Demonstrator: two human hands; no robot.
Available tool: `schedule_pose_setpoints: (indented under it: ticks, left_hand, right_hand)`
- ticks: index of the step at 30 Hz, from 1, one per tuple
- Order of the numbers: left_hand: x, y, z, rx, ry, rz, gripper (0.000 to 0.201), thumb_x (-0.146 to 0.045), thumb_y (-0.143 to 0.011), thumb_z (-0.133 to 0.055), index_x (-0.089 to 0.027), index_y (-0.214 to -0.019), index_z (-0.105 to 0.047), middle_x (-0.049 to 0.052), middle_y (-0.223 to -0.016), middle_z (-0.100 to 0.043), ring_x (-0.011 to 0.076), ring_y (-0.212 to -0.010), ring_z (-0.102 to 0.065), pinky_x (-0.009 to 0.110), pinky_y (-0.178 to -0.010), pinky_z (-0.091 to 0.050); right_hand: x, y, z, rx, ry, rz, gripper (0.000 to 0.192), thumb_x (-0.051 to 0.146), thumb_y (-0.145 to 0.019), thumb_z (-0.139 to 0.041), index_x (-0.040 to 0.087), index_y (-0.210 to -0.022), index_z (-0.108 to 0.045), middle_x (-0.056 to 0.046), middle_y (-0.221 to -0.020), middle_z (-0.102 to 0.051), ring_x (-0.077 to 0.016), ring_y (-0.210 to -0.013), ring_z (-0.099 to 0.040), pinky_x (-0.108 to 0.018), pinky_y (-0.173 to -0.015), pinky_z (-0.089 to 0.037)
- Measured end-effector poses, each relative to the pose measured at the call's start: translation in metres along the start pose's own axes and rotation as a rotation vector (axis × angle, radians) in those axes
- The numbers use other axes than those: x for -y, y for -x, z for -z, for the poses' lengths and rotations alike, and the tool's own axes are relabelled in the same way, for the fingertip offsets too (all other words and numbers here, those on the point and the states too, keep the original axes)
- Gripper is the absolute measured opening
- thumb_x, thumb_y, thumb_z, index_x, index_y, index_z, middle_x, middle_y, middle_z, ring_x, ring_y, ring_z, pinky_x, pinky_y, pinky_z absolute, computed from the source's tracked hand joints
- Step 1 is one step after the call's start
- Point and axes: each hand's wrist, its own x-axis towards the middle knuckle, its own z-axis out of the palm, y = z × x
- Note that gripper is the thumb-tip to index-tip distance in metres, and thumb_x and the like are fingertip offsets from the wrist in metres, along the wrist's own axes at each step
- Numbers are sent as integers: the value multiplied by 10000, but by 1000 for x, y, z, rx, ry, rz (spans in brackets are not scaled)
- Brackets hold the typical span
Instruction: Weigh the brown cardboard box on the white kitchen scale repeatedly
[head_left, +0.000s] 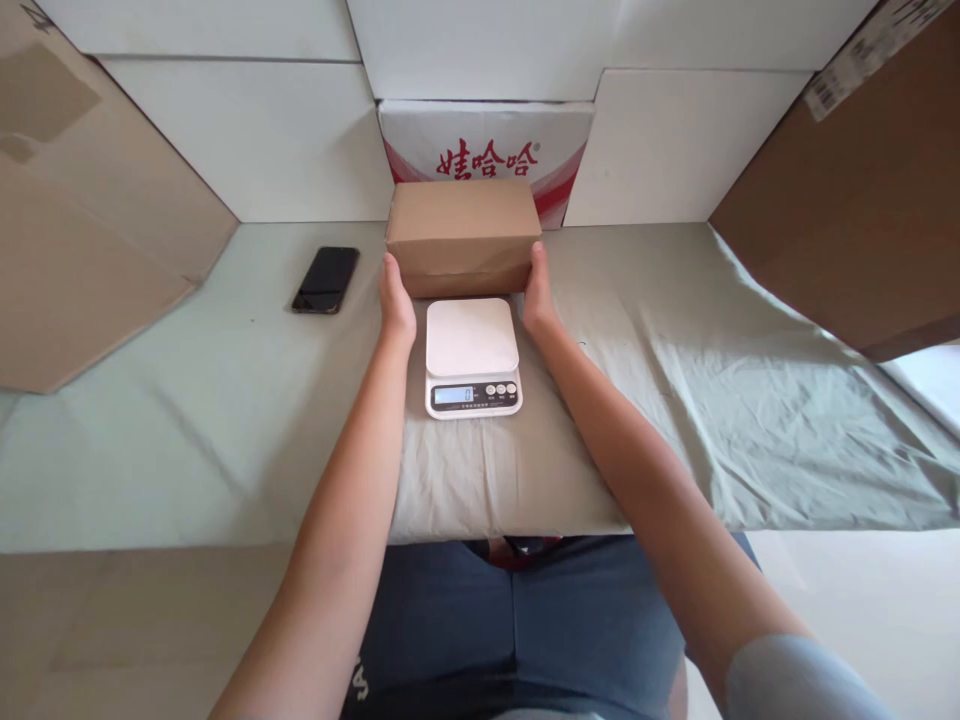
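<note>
A closed brown cardboard box (463,240) is held between my two hands, just behind the scale. My left hand (396,300) presses against its left end, and my right hand (538,290) grips the right end; most fingers are hidden by the box. In front of it, between my forearms, sits a white digital kitchen scale (472,340) with a bare platform. Its lit display (454,395) reads 0, with several round buttons beside it. Whether the box touches the table or hangs slightly above it, I cannot tell.
A dark phone (326,280) lies to the left on the green-grey cloth (187,420) covering the table. Large cardboard boxes stand at the left (97,210) and right (847,200). A white box with red lettering (487,140) is behind, among white panels.
</note>
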Motion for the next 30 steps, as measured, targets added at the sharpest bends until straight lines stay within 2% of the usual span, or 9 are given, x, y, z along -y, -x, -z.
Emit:
schedule_pose_setpoints:
  ticks: [3,5,8,10,13,16,23,30]
  left_hand:
    - [-30,10,-7,-47,-24,-26,682,-606,-1209,-264,-166,-1621,-583,145,-1829,-503,202,-1755,-406,385,-1466,-280]
    - [-56,27,-7,3,-23,-86,737,-703,-1176,-270,-210,-1605,-611,134,-1787,-558,207,-1756,-405,394,-1456,-304]
    - [-88,71,1,67,-70,-170,836,-915,-1029,-477,-287,-1541,-683,115,-1711,-635,280,-1788,-342,461,-1468,-287]
    - [-98,106,11,96,-94,-220,846,-944,-1002,-493,-317,-1536,-685,107,-1698,-641,308,-1780,-358,490,-1451,-327]
    - [-95,149,21,111,-127,-242,785,-892,-1043,-477,-318,-1535,-688,118,-1627,-685,321,-1690,-505,477,-1390,-425]
    - [-83,167,25,97,-128,-256,752,-857,-1048,-514,-301,-1519,-700,134,-1554,-726,330,-1618,-582,474,-1363,-445]
    - [-71,160,27,44,-163,-180,779,-878,-1034,-519,-305,-1526,-712,135,-1617,-700,336,-1633,-567,480,-1371,-428]
    - [-70,162,24,-25,-153,-147,852,-938,-981,-526,-296,-1507,-717,145,-1600,-706,344,-1632,-568,477,-1369,-434]
  right_hand:
    - [27,-2,-7,74,39,126,969,1019,-931,-442,320,-1581,-605,23,-1702,-650,-251,-1810,-295,-516,-1544,-184]
    - [56,7,-6,139,114,217,930,1006,-924,-463,341,-1549,-638,15,-1679,-656,-292,-1811,-311,-546,-1531,-248]
    - [97,42,3,214,175,269,841,951,-939,-505,373,-1533,-650,8,-1681,-657,-323,-1789,-362,-532,-1528,-271]
    - [111,74,13,259,177,263,796,885,-972,-545,366,-1571,-619,-11,-1672,-673,-337,-1776,-381,-563,-1512,-299]
    - [110,117,25,241,143,214,742,789,-999,-584,372,-1613,-587,-17,-1696,-657,-355,-1743,-434,-592,-1478,-366]
    - [98,140,29,159,110,182,751,744,-977,-611,388,-1637,-569,-12,-1743,-617,-361,-1729,-453,-590,-1475,-362]
    - [83,151,23,123,66,115,797,686,-937,-655,414,-1676,-533,1,-1766,-604,-362,-1708,-475,-585,-1478,-356]
    - [84,156,27,180,103,98,842,773,-936,-662,437,-1692,-500,38,-1853,-491,-343,-1780,-370,-571,-1511,-302]
